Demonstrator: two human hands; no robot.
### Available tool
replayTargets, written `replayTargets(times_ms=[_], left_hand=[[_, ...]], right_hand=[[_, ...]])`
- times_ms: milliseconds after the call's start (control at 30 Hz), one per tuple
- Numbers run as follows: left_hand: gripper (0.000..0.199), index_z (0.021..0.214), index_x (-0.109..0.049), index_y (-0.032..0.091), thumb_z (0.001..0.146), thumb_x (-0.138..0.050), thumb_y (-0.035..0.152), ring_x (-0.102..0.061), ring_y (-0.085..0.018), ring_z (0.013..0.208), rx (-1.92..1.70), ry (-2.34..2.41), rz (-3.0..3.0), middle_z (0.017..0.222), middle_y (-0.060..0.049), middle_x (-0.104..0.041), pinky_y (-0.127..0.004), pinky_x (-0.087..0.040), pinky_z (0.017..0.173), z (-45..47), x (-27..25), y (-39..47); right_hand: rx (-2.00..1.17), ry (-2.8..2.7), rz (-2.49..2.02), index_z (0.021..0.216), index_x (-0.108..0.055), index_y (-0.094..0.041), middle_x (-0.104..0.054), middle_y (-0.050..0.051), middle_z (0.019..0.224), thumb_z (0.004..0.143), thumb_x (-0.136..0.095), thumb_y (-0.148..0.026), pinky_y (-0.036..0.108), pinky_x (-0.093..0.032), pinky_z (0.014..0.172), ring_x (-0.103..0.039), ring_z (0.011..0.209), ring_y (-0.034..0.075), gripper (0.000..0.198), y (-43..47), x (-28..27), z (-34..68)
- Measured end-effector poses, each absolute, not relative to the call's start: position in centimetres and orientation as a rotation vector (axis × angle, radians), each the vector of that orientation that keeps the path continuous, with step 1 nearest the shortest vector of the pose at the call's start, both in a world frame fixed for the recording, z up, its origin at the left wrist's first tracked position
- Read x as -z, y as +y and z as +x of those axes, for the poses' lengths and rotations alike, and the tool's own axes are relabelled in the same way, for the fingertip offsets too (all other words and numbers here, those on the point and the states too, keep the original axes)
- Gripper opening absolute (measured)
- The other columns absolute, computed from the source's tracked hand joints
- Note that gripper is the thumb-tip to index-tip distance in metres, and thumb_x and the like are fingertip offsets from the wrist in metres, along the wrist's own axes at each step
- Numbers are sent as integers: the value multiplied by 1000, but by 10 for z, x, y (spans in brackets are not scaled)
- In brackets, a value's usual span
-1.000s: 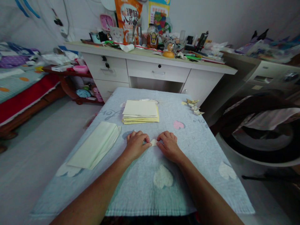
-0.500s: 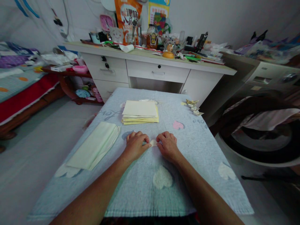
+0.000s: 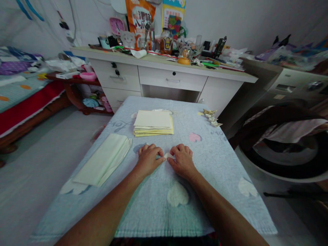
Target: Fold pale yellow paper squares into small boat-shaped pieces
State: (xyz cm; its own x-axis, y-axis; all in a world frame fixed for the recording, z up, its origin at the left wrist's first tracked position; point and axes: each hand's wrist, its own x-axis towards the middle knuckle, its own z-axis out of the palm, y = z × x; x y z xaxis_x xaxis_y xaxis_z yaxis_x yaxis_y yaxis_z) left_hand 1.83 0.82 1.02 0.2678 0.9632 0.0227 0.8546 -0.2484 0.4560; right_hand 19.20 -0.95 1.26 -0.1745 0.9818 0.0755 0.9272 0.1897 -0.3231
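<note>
A small cream piece of folded paper (image 3: pixel 168 155) lies on the cloth-covered table between my two hands. My left hand (image 3: pixel 149 157) pinches its left end between thumb and fingers. On its other side my right hand (image 3: pixel 181 158) has the thumb pressed at its lower edge, fingers curled over the right end. Parts of the paper are hidden under the fingertips. Beyond my hands sits a stack of cream and yellow paper sheets (image 3: pixel 153 119). To the left, a pale folded bundle of paper (image 3: pixel 104 160) lies at a slant.
Small folded paper pieces (image 3: pixel 212 118) stand in a row at the table's far right. A cluttered white desk (image 3: pixel 159 73) is behind the table. A washing machine (image 3: pixel 287 102) with cloth in its door stands at right, a bed (image 3: pixel 25 89) at left.
My right thumb has shifted left and down along the small paper, towards my left thumb. The left hand stays in nearly the same place.
</note>
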Motion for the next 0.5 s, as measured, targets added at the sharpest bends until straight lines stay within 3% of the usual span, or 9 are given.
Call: replayTargets(times_ms=[233,500], left_hand=[[13,84,-67,26,76,-67,37,-49,-25,101,-423,1659,2197,96,-1,-63,-39,-30,87,18,-9,7],[10,85,-67,26,77,-65,33,-50,-25,101,-475,1611,2205,96,-1,-63,-41,-29,93,18,-7,6]], right_hand=[[-408,-2216,-1814,100,-60,-26,-52,4,106,84,-55,-27,36,-31,85,-43,99,22,16,-6,-12,200],[-375,-2188,-1786,98,-60,-26,-53,5,105,83,-56,-25,37,-31,86,-43,98,23,16,-8,-11,198]])
